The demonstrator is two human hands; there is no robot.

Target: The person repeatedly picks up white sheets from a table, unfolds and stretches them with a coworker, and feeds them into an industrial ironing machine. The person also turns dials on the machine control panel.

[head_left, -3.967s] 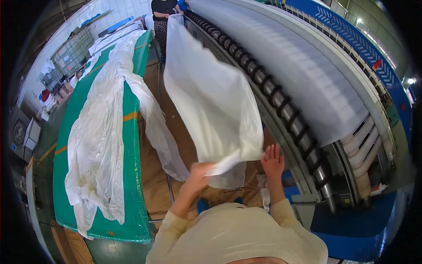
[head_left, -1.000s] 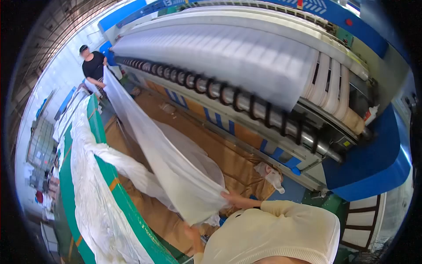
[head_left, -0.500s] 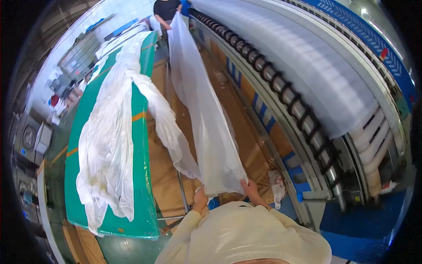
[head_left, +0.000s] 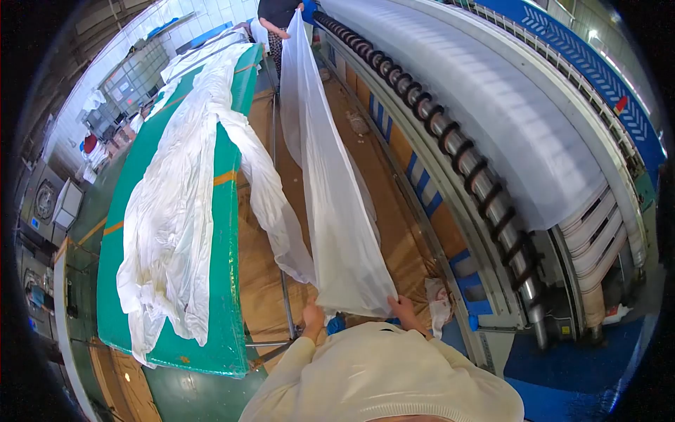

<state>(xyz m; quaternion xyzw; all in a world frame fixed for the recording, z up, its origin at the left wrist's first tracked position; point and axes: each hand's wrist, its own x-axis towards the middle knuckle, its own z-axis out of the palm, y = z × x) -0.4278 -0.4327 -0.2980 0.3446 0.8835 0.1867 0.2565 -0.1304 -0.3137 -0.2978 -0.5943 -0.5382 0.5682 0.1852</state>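
A long white sheet [head_left: 342,239] hangs stretched between me and a person [head_left: 279,20] at the far end, who holds its other end up. My left hand [head_left: 313,316] is closed on the near left corner. At the near right corner, my right hand [head_left: 403,311] pinches the edge. The sheet sags between us, with soft lengthwise folds. Left of it, crumpled white cloth [head_left: 172,211] lies along a green-covered table [head_left: 226,281], and one strip of it droops off the side towards my left hand.
On the right runs a large ironing machine with a spiral-wound roller [head_left: 464,151] and white sheeting [head_left: 492,119] over its bed. Brown covering [head_left: 274,316] lies below the sheet. A small crumpled white cloth [head_left: 437,306] is near my right hand. Washing machines [head_left: 43,200] line the far left.
My view has shifted slightly. The near edge of the sheet looks a little wider, with my hands slightly farther apart. Both hands keep their grip.
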